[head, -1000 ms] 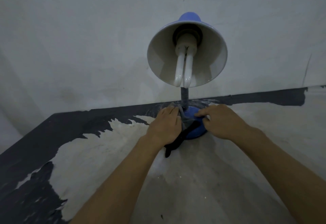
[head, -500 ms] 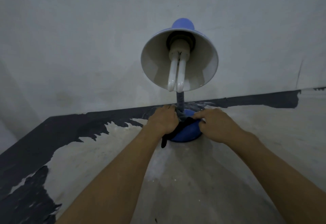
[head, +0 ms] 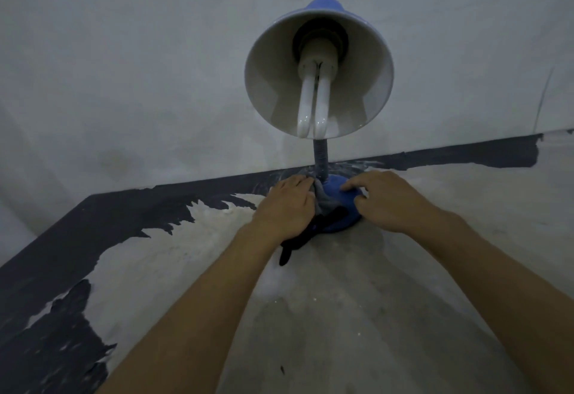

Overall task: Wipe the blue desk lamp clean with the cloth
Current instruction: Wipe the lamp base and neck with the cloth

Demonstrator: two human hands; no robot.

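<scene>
Both forearms reach forward from the bottom of the view and meet at the foot of the lamp [head: 320, 67], which stands on the worn table [head: 341, 316] near the wall [head: 124, 52]. The left hand [head: 287, 207] lies palm down on the left side of the blue base [head: 341, 204], its fingers bent over the cloth [head: 326, 204] and pressing it against the base beside the neck [head: 321, 160]. The right hand [head: 388, 198] rests on the right side of the base with relaxed, slightly spread fingers, the fingertips touching the blue surface; it holds nothing that shows.

The cloth is mostly covered by the left hand: a grey fold shows between hand and neck, and a dark strip trails out below the wrist onto the table (whether that strip is part of the cloth or something else is hard to tell in the dim light). How tightly the left fingers clasp the cloth is hidden under the hand. The shade tilts toward the camera, showing the white bulb [head: 313, 104] and hiding the upper neck. Both arms are cut off at the frame's lower edge.
</scene>
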